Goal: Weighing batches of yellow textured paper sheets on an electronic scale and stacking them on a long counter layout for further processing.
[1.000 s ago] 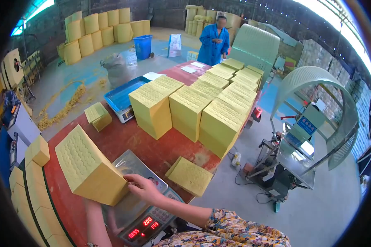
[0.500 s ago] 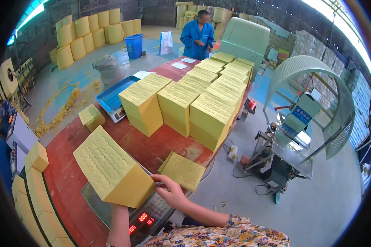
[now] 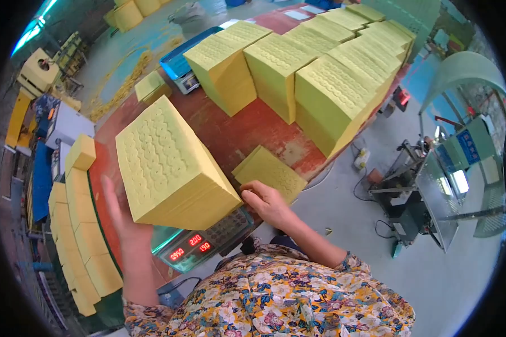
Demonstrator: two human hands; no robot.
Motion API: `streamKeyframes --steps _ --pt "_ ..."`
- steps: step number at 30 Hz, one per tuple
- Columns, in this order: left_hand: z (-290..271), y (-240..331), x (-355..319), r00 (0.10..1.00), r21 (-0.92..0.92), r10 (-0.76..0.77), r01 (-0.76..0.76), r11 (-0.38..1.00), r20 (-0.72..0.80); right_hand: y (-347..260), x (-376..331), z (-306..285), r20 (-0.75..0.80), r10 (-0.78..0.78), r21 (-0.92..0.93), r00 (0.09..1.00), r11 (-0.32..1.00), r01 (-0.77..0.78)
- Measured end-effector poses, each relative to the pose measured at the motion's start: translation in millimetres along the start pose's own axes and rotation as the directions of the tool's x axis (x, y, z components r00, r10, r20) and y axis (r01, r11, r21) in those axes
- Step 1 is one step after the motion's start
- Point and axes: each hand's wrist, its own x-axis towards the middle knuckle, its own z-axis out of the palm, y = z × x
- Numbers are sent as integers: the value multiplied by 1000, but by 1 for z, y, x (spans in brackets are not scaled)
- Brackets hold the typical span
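A tall stack of yellow embossed paper point(image 3: 157, 163) stands tilted in view over a digital scale point(image 3: 230, 224) with a lit red display. The stack hides most of the weighing plate. My left hand point(image 3: 130, 227) is at the stack's near left side, one digit stretched up and spread from it; its other fingers are partly hidden. At the near right corner, my right hand point(image 3: 269, 206) has its fingers curled in against the paper's edge. Just beyond that hand lies a low pile of yellow paper point(image 3: 275, 174) on the red table point(image 3: 219, 132).
Several large yellow paper stacks point(image 3: 343, 84) fill the table's far right. A blue tray point(image 3: 188, 53) on another scale and a small paper stack point(image 3: 152, 87) are at the far left. Yellow blocks point(image 3: 90, 224) line the left edge. A metal machine point(image 3: 416, 185) stands right.
The view has tipped down and shifted. My left hand has come out from below the stack to its left side. My right hand stays at the right corner. The scale's display has changed.
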Motion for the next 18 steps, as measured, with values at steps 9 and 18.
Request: streamKeyframes --steps 9,18 --pt "27 20 -15 967 401 -218 253 881 -130 -3 15 7 367 218 646 904 640 -416" --pt "54 -16 -28 977 317 -211 206 926 -18 6 40 -49 504 162 608 848 631 -482"
